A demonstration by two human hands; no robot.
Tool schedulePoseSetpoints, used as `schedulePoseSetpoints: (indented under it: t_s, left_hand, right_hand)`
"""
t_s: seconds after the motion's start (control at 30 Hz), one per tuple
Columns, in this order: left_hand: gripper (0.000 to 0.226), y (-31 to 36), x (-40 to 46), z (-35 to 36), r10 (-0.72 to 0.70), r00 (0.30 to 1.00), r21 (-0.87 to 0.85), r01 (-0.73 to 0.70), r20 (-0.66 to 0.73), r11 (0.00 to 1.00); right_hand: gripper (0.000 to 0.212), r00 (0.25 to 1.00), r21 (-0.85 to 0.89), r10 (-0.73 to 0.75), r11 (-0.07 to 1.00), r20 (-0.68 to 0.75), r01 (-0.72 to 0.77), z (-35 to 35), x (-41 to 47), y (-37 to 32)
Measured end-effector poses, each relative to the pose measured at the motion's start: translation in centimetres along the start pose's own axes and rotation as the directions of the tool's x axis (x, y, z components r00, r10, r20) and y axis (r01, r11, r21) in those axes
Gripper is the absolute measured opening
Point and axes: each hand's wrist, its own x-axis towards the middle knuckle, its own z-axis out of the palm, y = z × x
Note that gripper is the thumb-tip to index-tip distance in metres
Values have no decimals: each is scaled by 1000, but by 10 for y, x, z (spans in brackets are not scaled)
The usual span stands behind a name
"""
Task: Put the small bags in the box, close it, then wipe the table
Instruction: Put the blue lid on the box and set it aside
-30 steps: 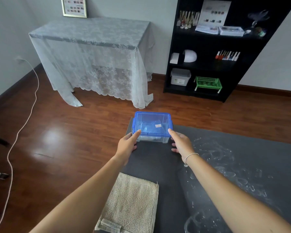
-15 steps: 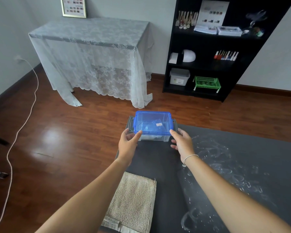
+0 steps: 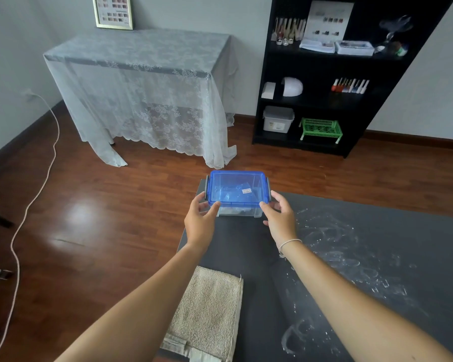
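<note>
A clear plastic box with a translucent blue lid (image 3: 237, 188) and grey side latches stands at the far left corner of the dark table (image 3: 249, 246). Small bags show faintly through the lid. My left hand (image 3: 200, 222) grips the box's near left corner, thumb on the lid's edge. My right hand (image 3: 279, 218) grips the near right corner the same way. A folded beige towel (image 3: 207, 313) lies on the table's near left part, between my forearms.
White powdery smears (image 3: 351, 257) cover the right half of the table. Beyond the table is wooden floor, a lace-covered table (image 3: 147, 87) and a black shelf unit (image 3: 324, 79) against the wall. A cable (image 3: 19, 231) runs along the floor at left.
Both hands moved from beside the box onto its near corners, thumbs now on the lid's edge. The grey side latches now show against the lid.
</note>
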Motion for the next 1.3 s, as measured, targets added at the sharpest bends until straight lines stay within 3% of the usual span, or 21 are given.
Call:
schedulePoseSetpoints:
  t_s: [0.7,1.3]
  left_hand:
    - [37,0,13,-9,33,997,26,-35,73,999]
    - [47,6,30,-16,9,992,14,-11,124,1000]
  right_hand:
    - [36,1000,-73,-20,997,22,21,1,0,-1]
    - [34,1000,-50,-21,999,-8,21,11,-4,5]
